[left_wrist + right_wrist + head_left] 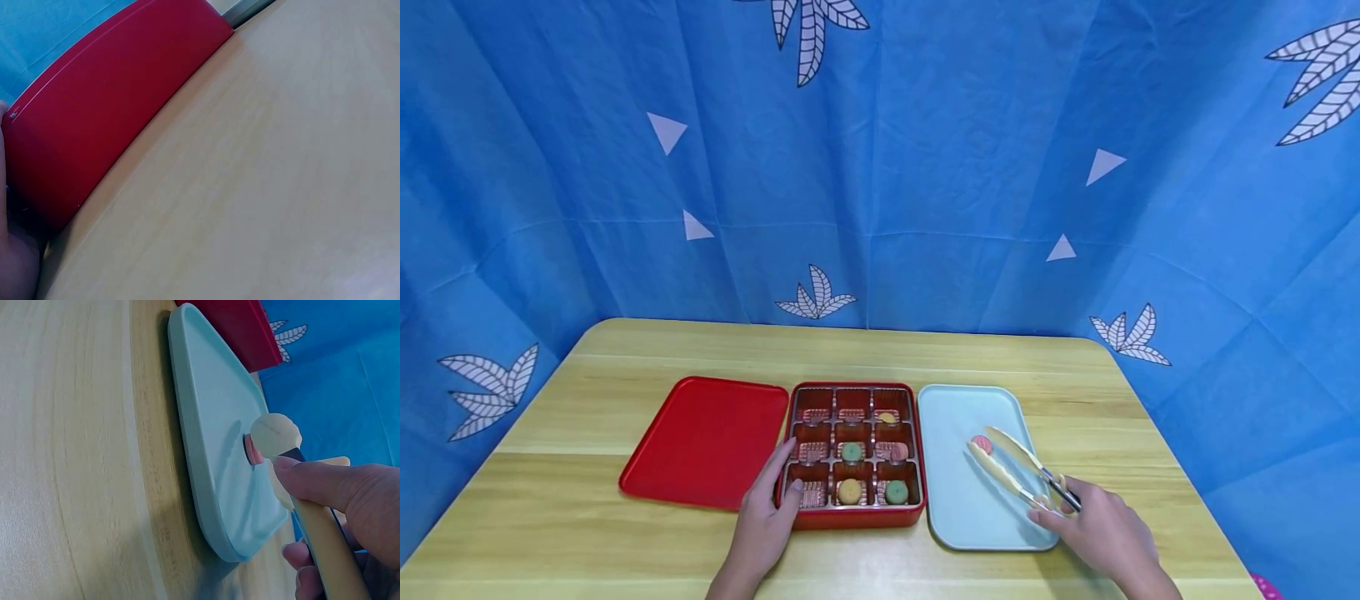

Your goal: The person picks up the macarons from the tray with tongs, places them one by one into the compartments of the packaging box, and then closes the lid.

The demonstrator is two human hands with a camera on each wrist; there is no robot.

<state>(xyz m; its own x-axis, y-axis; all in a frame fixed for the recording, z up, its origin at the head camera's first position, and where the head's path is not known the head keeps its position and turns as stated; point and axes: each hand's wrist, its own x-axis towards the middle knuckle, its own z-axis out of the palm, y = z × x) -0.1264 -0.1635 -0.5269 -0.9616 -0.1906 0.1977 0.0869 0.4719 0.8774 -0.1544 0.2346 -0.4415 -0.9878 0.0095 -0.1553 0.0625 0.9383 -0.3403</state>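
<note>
My left hand (763, 514) rests at the front left corner of a red box (857, 518), its fingers fairly straight along the left side and the thumb at the corner. Inside the divided box sit several macarons: a green one (852, 452) in the centre, a yellow one (849, 492) front middle, another green one (897, 492) front right, a pink one (898, 452) middle right and a yellow one (887, 417) back right. With my right hand (1101, 525) I grip tongs (1021, 486) over the light blue tray (951, 500). Their spread tips stand around a pink macaron (981, 444).
A flat red lid (707, 442) lies left of the box on the wooden table (640, 550). The tray stands close against the box's right side. Behind the table hangs a blue patterned curtain (940, 167).
</note>
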